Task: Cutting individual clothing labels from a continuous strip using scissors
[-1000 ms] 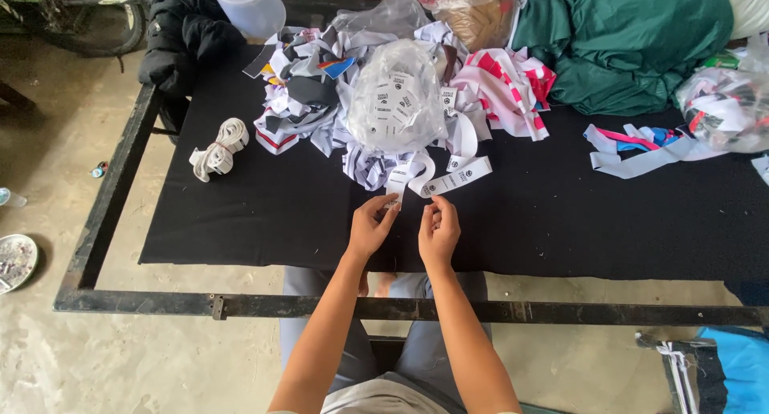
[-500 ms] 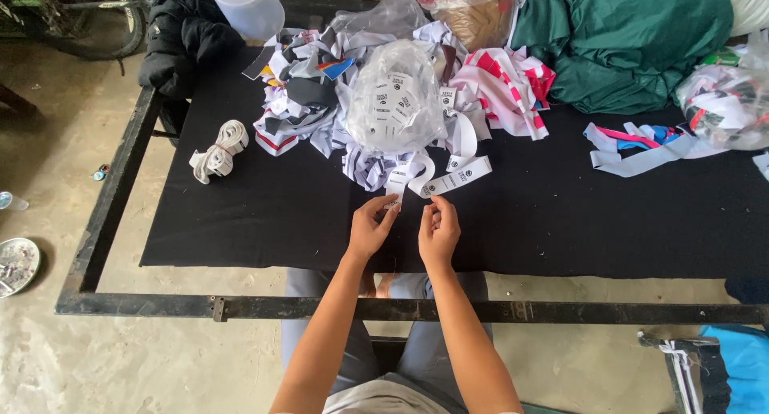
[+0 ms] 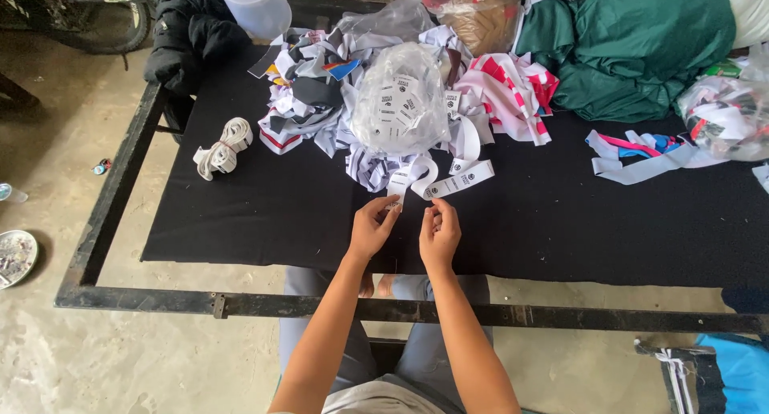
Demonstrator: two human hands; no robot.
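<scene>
Fingers of left hand (image 3: pixel 373 228) and right hand (image 3: pixel 439 234) pinch white label strip (image 3: pixel 398 186), near edge of black table (image 3: pixel 240 222).

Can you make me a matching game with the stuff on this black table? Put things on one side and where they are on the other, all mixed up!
Things:
1. green cloth bundle
2. coil of white band
3. clear bag of labels
4. white label strip

Places:
A. middle of the scrap pile
B. at the fingertips of the left hand, with the right hand beside it
C. far right corner of the table
D. alone on the left side of the black cloth

Pairs: 1-C, 2-D, 3-A, 4-B
</scene>
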